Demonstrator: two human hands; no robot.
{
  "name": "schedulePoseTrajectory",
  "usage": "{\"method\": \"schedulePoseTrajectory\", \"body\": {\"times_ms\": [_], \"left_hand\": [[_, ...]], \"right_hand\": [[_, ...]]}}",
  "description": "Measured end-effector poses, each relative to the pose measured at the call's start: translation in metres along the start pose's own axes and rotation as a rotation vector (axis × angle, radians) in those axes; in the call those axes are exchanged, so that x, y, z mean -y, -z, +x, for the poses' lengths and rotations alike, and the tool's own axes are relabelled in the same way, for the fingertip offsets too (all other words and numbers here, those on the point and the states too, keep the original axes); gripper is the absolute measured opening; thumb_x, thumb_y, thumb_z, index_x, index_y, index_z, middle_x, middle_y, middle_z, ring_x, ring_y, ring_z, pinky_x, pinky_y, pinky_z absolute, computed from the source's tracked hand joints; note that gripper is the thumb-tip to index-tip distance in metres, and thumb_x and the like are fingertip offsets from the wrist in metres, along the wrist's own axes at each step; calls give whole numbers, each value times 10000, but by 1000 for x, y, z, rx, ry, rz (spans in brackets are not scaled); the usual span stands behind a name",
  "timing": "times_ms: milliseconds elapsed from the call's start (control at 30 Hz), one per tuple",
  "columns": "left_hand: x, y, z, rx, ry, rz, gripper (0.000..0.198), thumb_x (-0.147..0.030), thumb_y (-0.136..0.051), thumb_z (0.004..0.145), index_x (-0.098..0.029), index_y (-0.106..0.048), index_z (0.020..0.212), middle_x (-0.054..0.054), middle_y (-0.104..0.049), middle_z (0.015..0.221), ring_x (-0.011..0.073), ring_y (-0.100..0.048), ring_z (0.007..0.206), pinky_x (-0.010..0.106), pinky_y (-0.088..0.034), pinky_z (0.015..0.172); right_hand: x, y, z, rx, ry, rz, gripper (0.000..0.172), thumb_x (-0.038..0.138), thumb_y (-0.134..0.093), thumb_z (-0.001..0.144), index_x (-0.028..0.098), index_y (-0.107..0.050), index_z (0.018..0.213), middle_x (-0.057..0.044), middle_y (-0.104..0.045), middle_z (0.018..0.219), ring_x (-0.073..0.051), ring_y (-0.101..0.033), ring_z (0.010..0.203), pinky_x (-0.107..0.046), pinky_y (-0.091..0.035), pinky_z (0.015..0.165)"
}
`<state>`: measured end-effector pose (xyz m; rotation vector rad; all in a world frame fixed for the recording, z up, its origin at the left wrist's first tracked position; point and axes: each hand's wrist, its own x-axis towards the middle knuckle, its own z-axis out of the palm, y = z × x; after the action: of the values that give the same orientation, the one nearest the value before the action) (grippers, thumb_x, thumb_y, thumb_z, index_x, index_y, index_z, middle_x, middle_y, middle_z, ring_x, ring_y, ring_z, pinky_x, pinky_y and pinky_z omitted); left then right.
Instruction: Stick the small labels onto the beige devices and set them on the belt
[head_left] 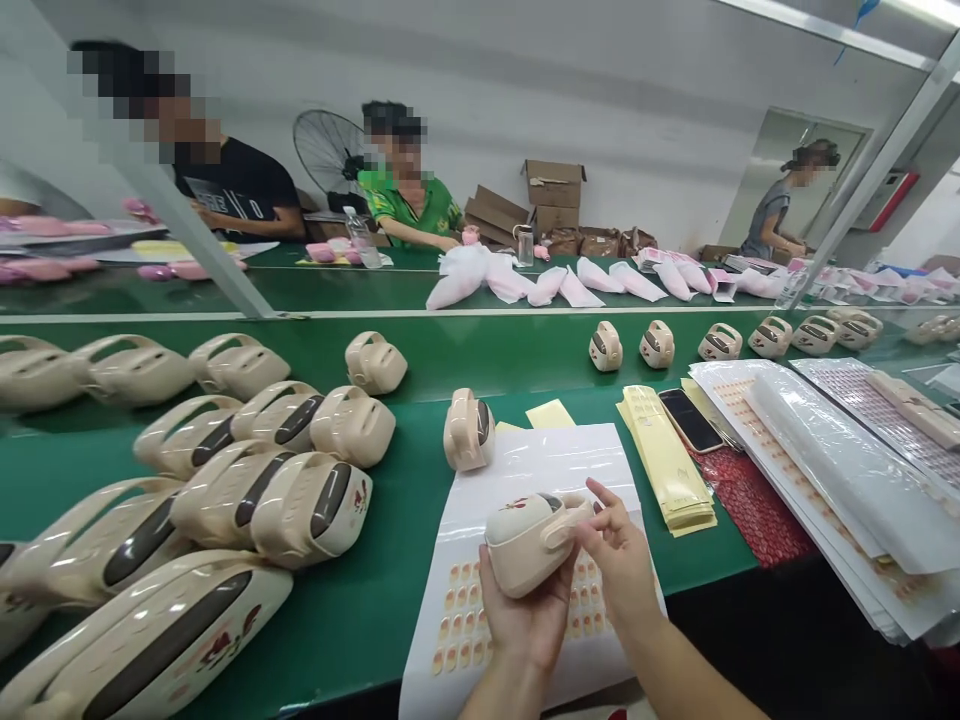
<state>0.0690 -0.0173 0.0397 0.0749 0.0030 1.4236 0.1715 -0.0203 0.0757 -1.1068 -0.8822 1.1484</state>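
My left hand (529,620) cups a small cream toy rice cooker (517,555) from below. The toy has a carrying handle, a dark window and a red printed figure on its top. My right hand (619,550) has its thumb and forefinger closed on the handle's side, with the other fingers partly raised. Whether a sticker is between those fingertips is too small to tell. Beneath both hands lies a white sheet (559,450) with rows of small orange-and-cream oval stickers (465,625). Another toy cooker (469,430) stands at the sheet's far left edge.
Many like cookers (311,505) crowd the green bench on the left. More stand along the green strip (487,350) behind. At right lie yellow sticker strips (664,460), a phone (690,418), red bubble wrap (757,505) and stacked sheets (825,470). Several people work beyond.
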Motion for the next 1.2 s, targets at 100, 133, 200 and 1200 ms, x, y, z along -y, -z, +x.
{"method": "schedulePoseTrajectory", "body": {"times_ms": [100,133,200,1200], "left_hand": [[4,-3,0,-49,-45,6,318,-312,-465,836,-169,-668,1036,143,-686,1040,283,-631,964,354,-527,787],[4,-4,0,-61,-54,6,319,-318,-479,827,-163,-670,1029,146,-689,1032,281,-636,955,343,-532,774],[4,-4,0,-75,-54,1,319,-321,-493,817,-154,-674,1020,151,-692,1023,280,-638,950,326,-536,762],[1,6,0,46,109,-97,340,-293,-415,835,-161,-682,1000,137,-701,1007,238,-617,1005,306,-478,874]], "right_hand": [[-6,-11,0,12,37,-94,186,329,-690,664,197,-578,594,-83,-467,1273,-279,-404,1203,-447,-265,1015],[-7,-11,0,4,61,-119,183,318,-685,665,197,-573,585,-84,-473,1261,-278,-406,1200,-447,-264,1015],[-7,-11,-1,-11,97,-137,181,308,-674,667,198,-561,577,-86,-481,1238,-280,-421,1183,-450,-289,998],[-19,2,2,61,880,-774,367,183,-532,805,272,-483,1157,-107,-511,1096,-259,-512,1045,-449,-464,852]]}}
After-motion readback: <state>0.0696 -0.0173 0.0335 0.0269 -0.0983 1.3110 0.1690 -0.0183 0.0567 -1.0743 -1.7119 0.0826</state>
